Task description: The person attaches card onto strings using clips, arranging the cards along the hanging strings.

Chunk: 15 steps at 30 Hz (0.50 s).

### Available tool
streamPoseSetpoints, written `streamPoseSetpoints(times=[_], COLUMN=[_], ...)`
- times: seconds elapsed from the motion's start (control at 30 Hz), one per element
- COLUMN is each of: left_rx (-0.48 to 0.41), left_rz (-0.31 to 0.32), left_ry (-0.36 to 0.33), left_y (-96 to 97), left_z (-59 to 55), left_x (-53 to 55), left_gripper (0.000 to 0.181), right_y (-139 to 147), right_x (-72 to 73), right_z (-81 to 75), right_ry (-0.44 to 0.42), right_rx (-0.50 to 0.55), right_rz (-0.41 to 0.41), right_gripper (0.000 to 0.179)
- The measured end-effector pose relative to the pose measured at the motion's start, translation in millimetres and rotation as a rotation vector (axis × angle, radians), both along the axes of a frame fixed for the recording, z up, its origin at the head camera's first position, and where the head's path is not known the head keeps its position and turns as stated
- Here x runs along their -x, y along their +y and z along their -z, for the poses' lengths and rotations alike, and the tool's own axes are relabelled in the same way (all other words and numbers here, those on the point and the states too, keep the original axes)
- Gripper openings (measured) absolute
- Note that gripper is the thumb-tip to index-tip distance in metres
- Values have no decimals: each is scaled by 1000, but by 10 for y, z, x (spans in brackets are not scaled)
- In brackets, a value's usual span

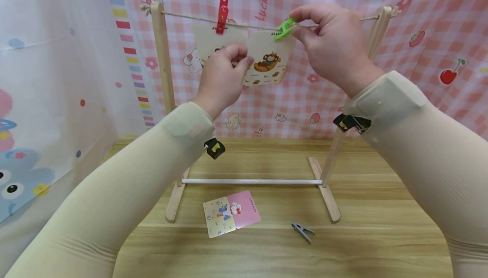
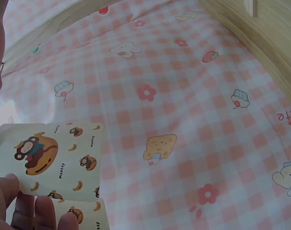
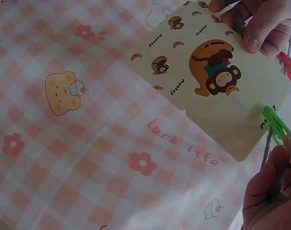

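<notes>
Right hand (image 1: pixel 335 36) is raised to rope height, fingers pointing left, index finger above and thumb below the handle ends of a green clip (image 1: pixel 285 29). These two digits are pinched on the handles. Left hand (image 1: pixel 225 76) is held lower, its forearm rising from the lower left; thumb and fingers pinch the left edge of the monkey card (image 1: pixel 267 62), the thumb on the printed face.

Clip location: at the top edge of the monkey card, beside the rope (image 1: pixel 183 16). Its long axis slants in the head view, jaws to the lower left over the card edge, handles to the upper right. Whether the jaws bear fully on the card cannot be told.

Monkey card hangs below the rope with its picture upright and its face toward the head camera. A second card (image 1: pixel 206 36), partly hidden by the left hand, hangs to its left under a red clip (image 1: pixel 222 15), which stands near vertical. A grey clip (image 1: pixel 303 231) lies on the table (image 1: pixel 381 235).
</notes>
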<state>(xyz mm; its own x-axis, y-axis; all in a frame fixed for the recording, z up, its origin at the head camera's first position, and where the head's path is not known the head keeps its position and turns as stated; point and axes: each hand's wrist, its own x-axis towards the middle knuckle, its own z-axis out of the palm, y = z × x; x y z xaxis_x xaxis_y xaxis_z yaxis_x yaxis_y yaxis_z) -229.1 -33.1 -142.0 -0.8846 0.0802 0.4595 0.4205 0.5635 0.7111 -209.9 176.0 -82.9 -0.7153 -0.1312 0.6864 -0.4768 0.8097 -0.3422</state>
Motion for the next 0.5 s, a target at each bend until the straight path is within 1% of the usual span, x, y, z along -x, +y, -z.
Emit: streamPoseSetpoints(times=[0.2,0.5], left_rx=[3,17], left_rz=[-4,-4], left_ry=[7,-5], left_y=[-2,-1], left_z=[8,16], left_x=[1,-3], left_gripper=[27,27], right_y=[3,-9], right_x=[3,5], right_z=[7,18], right_ry=[-1,-14], right_rx=[1,23], right_rz=[-15,-45], right_gripper=[25,25])
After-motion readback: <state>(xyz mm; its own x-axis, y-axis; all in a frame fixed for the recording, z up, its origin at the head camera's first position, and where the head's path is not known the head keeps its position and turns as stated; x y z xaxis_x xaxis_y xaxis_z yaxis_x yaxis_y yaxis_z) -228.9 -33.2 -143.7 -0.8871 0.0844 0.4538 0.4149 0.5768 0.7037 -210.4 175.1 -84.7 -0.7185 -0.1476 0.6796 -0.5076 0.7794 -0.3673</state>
